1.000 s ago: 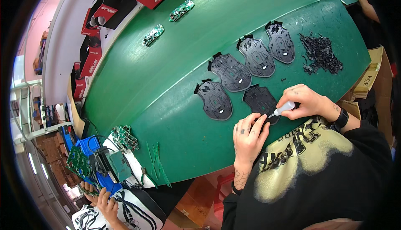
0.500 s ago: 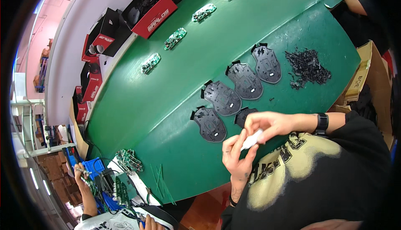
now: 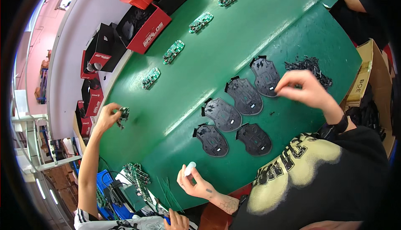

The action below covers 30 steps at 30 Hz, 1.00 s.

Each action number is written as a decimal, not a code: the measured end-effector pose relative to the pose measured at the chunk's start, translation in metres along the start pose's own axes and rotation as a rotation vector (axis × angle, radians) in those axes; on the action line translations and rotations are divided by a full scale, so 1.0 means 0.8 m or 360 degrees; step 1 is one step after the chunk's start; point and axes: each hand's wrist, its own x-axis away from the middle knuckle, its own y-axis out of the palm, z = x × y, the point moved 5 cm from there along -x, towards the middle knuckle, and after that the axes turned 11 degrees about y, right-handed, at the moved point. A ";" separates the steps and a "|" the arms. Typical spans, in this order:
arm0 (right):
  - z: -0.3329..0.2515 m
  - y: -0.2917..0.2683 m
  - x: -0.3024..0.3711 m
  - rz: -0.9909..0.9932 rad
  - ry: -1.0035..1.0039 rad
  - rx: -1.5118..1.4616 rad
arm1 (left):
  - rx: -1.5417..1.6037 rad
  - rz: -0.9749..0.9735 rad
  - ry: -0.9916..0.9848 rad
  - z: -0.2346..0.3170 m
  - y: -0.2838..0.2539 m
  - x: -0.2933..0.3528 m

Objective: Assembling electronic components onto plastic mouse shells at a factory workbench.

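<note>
My left hand (image 3: 195, 184) holds a small white cylinder (image 3: 190, 168) between thumb and fingers, low over the front of the green table. My right hand (image 3: 307, 88) is off to the right, its fingers pinched together beside the rightmost black mouse-shaped shell (image 3: 265, 75). Whether anything is in that pinch is too small to see. Three more shells (image 3: 244, 96), (image 3: 222, 114), (image 3: 212, 140) run down to the left in a row. Another shell (image 3: 255, 139) lies nearer me. Each carries a small white patch. Partly behind my right hand is a pile of small black pieces (image 3: 309, 65).
Green circuit boards (image 3: 151, 78) lie spaced along the table's far side. A co-worker's hand (image 3: 109, 115) at left holds another board (image 3: 123, 117). Near that person are a board stack (image 3: 135, 175) and a blue bin (image 3: 119, 209). A cardboard box (image 3: 361, 79) stands at right; red-black boxes (image 3: 148, 31) line the back.
My hands have separated: the left moved left and down with the white cylinder, the right moved up and right toward the shells. The co-worker's arm now reaches over the table with a board.
</note>
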 end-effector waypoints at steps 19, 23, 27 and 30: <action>-0.034 0.095 -0.129 0.0104 -0.0855 0.1171 | -0.2282 -0.0307 0.0510 0.247 0.250 0.295; -0.029 0.094 -0.125 -0.0378 -0.0556 0.1542 | -0.2958 -0.0662 0.0491 0.253 0.362 0.484; -0.040 0.096 -0.153 -0.0422 -0.0993 0.1541 | -0.5337 -0.2655 0.1701 0.289 0.326 0.425; -0.056 0.090 -0.157 -0.0553 -0.0972 0.1633 | -0.5298 -0.3151 0.1631 0.288 0.358 0.408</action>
